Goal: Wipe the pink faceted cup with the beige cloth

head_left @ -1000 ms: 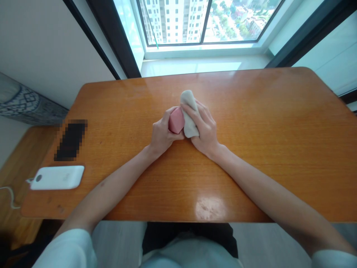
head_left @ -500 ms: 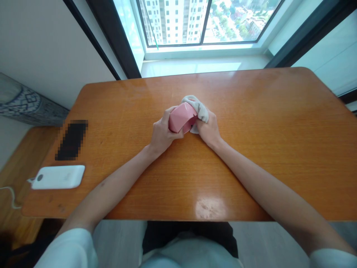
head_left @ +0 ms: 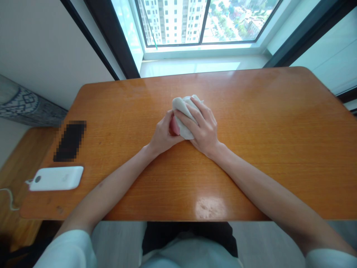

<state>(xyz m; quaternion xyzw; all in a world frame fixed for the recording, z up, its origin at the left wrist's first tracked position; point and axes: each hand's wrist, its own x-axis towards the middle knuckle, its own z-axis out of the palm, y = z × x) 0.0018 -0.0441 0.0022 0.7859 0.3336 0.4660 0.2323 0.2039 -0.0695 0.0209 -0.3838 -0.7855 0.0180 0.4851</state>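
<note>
At the middle of the orange wooden table (head_left: 251, 123) my left hand (head_left: 161, 136) is closed round a small pink faceted object (head_left: 174, 127), of which only a sliver shows. My right hand (head_left: 205, 130) presses a whitish cloth (head_left: 182, 111) over the top and right side of that pink object, fingers wrapped over the cloth. Both wrists rest on the tabletop.
A white power bank (head_left: 57, 178) with a cable lies near the table's left front corner, and a dark blurred flat object (head_left: 69, 140) lies just behind it. A window sill and tall windows run along the far side. A patterned cushion is at the far left.
My right hand has brought the cloth from the right side up over the pink object, covering most of it. The left hand keeps its hold in the same place.
</note>
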